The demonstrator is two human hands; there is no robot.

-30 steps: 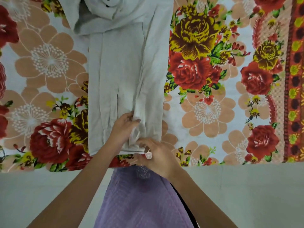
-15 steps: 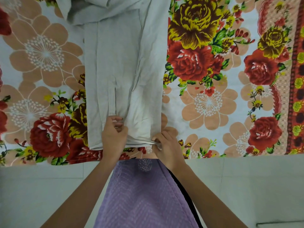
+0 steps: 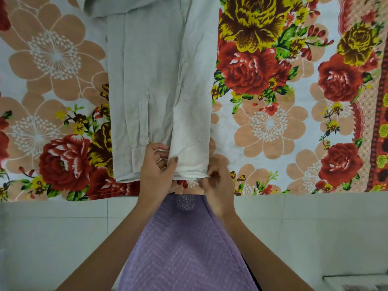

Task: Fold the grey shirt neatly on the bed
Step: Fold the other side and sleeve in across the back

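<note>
Grey shirt (image 3: 155, 80) lying in long narrow fold across floral bedsheet (image 3: 273, 127); left hand (image 3: 156, 166) and right hand (image 3: 218, 181) both pinching near hem.

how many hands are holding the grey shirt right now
2. The left hand pinches the folded grey fabric shirt at its near hem, mid-width; the right hand pinches the hem's right corner.

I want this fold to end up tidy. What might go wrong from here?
The left hand and right hand both grip the right half of the hem of the grey shirt. The unheld left corner may lag and skew the fold. The sleeve cuff lies loose on top and might slide out of place.
</note>
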